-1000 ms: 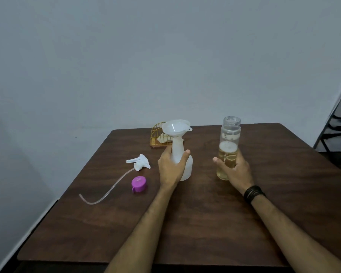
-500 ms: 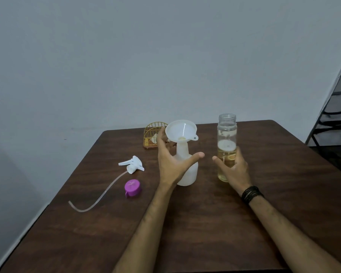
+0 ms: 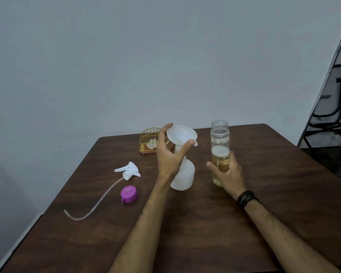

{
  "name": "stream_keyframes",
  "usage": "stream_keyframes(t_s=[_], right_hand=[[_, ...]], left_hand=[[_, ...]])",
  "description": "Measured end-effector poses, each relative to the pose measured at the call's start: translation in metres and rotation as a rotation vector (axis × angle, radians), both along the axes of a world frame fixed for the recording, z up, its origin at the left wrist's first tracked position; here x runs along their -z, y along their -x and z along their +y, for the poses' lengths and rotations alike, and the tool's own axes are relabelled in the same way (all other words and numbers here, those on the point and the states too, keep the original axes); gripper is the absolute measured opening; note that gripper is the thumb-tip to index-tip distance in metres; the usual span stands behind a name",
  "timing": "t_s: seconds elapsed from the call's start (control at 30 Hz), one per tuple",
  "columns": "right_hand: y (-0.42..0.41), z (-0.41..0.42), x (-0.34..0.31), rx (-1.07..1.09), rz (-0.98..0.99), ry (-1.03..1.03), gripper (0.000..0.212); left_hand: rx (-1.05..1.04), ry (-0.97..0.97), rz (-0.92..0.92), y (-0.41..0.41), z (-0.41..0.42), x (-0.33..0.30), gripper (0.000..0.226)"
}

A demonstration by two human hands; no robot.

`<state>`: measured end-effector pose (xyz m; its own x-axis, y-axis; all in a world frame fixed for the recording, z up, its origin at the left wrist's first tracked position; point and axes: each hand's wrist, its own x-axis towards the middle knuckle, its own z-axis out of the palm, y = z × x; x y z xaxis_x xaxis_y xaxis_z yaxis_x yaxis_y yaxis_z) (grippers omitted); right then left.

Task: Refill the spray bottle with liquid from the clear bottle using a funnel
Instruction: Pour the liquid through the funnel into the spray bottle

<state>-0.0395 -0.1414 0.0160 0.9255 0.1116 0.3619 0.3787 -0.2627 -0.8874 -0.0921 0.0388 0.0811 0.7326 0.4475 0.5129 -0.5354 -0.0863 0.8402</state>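
A white spray bottle [image 3: 184, 177] stands uncapped at the middle of the brown table [image 3: 205, 223]. A white funnel [image 3: 180, 134] sits in its neck. My left hand [image 3: 168, 154] pinches the funnel's rim between thumb and fingers. To the right stands the clear bottle [image 3: 220, 148], open at the top, with yellowish liquid and foam inside. My right hand [image 3: 227, 172] grips its lower half. The spray head [image 3: 128, 170] with its long tube lies to the left, and a purple cap [image 3: 128, 194] lies beside it.
A small yellow wire holder [image 3: 149, 139] with something pale inside stands at the table's back edge behind the funnel. A dark metal chair frame [image 3: 331, 107] is off the table at the far right. A grey wall is behind.
My left hand let go of the spray bottle's body and rose to the funnel's rim. My right hand stays on the clear bottle. The view has shifted slightly.
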Motion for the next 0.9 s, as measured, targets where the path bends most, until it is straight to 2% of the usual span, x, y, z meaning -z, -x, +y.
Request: stream_keyframes(t_s=[0.23,0.5,0.9], right_hand=[[0.001,-0.001,-0.004,-0.041,-0.027,0.053,0.05],[0.002,-0.005,-0.029,-0.07,-0.198,0.199,0.051],[-0.005,-0.03,-0.071,0.025,-0.372,0.371,0.046]], left_hand=[[0.004,0.042,0.001,-0.008,-0.003,0.003,0.074],[0.049,0.11,-0.008,-0.007,-0.007,0.006,0.067],[0.077,0.148,-0.032,-0.004,-0.011,0.004,0.08]])
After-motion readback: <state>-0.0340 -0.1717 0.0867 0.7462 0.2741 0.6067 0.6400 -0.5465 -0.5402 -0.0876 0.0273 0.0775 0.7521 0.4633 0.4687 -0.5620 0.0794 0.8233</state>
